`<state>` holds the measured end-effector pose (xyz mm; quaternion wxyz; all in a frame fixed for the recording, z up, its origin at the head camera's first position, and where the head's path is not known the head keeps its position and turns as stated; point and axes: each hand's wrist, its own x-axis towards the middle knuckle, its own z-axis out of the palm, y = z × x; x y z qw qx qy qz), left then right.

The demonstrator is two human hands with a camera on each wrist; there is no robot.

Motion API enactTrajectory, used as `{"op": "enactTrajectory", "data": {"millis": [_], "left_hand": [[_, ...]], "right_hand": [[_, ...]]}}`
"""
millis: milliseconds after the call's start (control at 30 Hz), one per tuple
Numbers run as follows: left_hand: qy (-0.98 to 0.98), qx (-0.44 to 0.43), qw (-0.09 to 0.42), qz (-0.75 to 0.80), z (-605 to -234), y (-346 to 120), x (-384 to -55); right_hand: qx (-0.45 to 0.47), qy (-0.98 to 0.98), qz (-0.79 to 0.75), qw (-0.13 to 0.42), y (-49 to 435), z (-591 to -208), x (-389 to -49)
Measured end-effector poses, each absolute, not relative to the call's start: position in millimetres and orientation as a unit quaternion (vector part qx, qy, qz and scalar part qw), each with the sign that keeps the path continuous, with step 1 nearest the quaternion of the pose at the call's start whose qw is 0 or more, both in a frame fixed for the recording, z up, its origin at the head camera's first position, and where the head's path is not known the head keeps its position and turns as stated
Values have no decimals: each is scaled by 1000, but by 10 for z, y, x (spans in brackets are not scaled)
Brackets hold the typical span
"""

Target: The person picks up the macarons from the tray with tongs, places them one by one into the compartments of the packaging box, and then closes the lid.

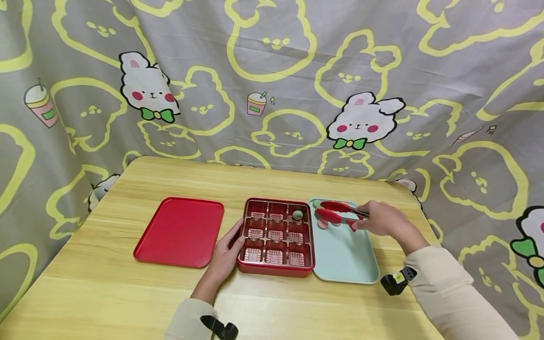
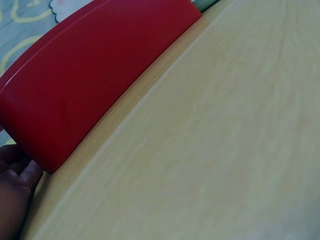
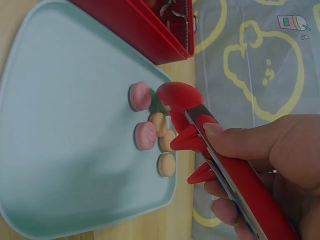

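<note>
Head view has the left hand (image 1: 224, 256) resting against the box (image 1: 276, 273), likely to steady it, and the right hand (image 1: 386, 219) clamped on tongs (image 1: 333, 217) over the tray's (image 1: 346, 264) far end, where right wrist view reveals yellow macarons (image 3: 166, 165) mostly hidden by the tongs, though whether their tips pinch the green macaron (image 1: 316, 203) I cannot tell.

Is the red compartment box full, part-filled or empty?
Part-filled: in the head view, the red box has one green macaron in its back right corner; the other eight compartments are empty.
</note>
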<state>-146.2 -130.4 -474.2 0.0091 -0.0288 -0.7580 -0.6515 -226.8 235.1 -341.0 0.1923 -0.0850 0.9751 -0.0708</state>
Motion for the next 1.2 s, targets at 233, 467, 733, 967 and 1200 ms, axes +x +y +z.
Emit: {"op": "enactTrajectory", "data": {"millis": [233, 467, 733, 967, 1200], "left_hand": [[-757, -36, 30, -652, -4999, -1315, -1540], [-753, -35, 29, -656, -5003, -1316, -1544], [-759, -28, 28, -650, -4998, -1313, -1541], [-759, -34, 30, -650, -4994, -1310, -1543], [-759, -30, 30, -650, -4981, -1308, -1537]], "right_hand": [[-87, 978, -74, 176, 2373, -3342, -2226], [-96, 983, -74, 141, 2374, -3237, -2183], [-103, 984, -78, 122, 2246, -3147, -2132], [-126, 982, -79, 116, 2084, -3130, -2094], [-143, 978, -95, 116, 1891, -3171, -2073]]}}
